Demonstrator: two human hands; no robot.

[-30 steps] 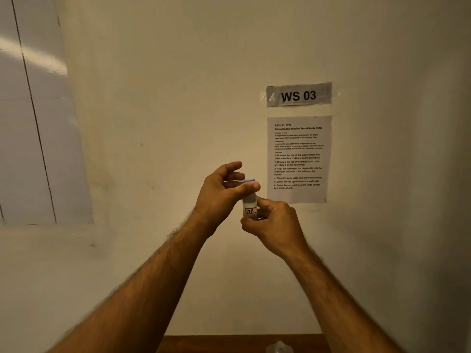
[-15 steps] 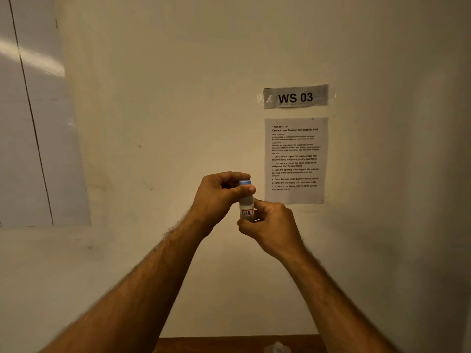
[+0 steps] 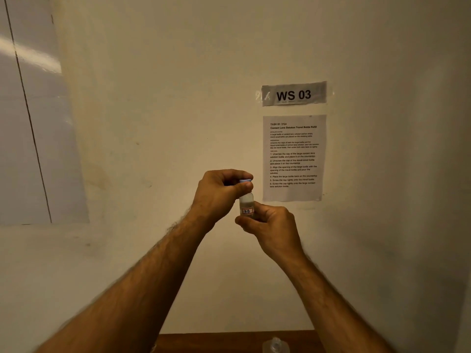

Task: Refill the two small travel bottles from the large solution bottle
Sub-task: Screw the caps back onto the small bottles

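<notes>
the right hand [image 3: 274, 225] grips the small travel bottle [image 3: 246, 203] upright while the left hand [image 3: 219, 192] pinches its blue cap [image 3: 245, 180]; keep the bottle vertical and turn only the cap.

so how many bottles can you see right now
2. One small bottle held up between both hands, left hand on its blue cap, right hand at its base. Another bottle's top shows at the bottom edge. More may sit below view.
</notes>
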